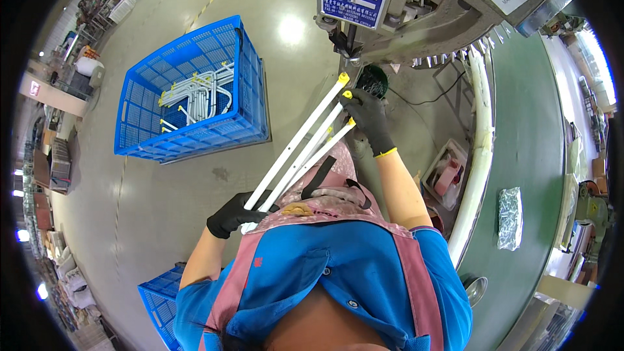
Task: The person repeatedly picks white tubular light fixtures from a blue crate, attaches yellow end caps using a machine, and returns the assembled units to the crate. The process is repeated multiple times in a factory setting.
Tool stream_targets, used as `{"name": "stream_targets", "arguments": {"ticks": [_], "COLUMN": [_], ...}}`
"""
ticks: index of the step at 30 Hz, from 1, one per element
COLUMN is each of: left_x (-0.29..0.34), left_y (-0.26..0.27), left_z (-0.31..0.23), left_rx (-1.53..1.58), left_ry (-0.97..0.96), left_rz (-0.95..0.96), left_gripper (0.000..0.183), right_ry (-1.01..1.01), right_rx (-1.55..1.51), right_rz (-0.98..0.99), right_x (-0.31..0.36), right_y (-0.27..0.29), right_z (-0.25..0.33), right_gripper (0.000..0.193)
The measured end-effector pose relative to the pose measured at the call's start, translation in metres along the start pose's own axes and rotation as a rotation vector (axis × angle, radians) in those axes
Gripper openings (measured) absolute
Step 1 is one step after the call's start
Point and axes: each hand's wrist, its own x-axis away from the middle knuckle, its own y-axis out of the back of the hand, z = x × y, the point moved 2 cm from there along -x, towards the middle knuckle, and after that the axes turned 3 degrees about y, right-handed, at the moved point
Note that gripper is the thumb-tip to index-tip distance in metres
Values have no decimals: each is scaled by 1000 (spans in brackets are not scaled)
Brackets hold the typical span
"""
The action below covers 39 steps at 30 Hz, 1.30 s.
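Several white metal tubes [298, 138] with yellow end pieces slant across in front of my apron. My left hand [235, 213], in a black glove, is closed round their lower ends. Up at the yellow ends, my right hand [368, 116], gloved in black with a yellow cuff, grips one tube by its tip. The longest tube's yellow tip [343, 78] reaches just below the head of a grey machine [416, 39] with a blue label plate. How the fingers of both hands lie behind the tubes is partly hidden.
A blue plastic crate [188, 143] holding bent white tubes stands on the floor at left; another blue crate [159, 296] is at lower left. To the right runs a green-topped table [520, 136] with a plastic-wrapped packet [510, 218]. A pale bin [448, 175] sits beneath its edge.
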Motion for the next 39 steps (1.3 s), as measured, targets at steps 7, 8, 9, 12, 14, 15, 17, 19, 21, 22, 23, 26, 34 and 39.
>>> {"name": "stream_targets", "arguments": {"ticks": [7,8,9,12,14,15,17,19,21,22,23,26,34,39], "left_x": [3,4,5,5,5,4,7,10,10,10,10,9,3,-6], "left_y": [-12,-12,-14,-17,-19,-19,-23,-27,-30,-32,-33,-33,-26,-20], "left_z": [-9,-9,-9,-7,-7,-7,-10,-15,-21,-24,-28,-37,-35,-26], "left_rx": [-4,-9,-14,-28,-69,-99,-63,-28,20,113,88,137,205,188], "left_ry": [1,1,-32,19,5,14,5,1,-22,-44,-59,-54,-57,-36], "left_rz": [-32,-36,-35,-55,-78,-97,-115,-146,-181,-153,-163,-161,-173,-136], "left_gripper": [57,57,56,55,55,55,54,55,55,53,53,56,65,61], "right_ry": [-18,-31,-30,-17,-5,17,38,70,47,19,-27,102,144,156], "right_rx": [88,95,88,46,0,25,79,71,12,-53,-102,-208,-309,-281], "right_rz": [39,47,41,30,33,21,10,-5,-27,-41,-51,-87,-32,1], "right_x": [-1,-1,0,1,1,1,-3,-8,-15,-17,-19,-24,-46,-52], "right_y": [8,7,7,7,6,7,7,10,10,10,8,12,2,-1], "right_z": [10,12,13,13,11,10,9,11,13,15,17,27,21,13], "right_gripper": [30,30,30,31,32,31,30,29,29,28,28,27,25,24]}}
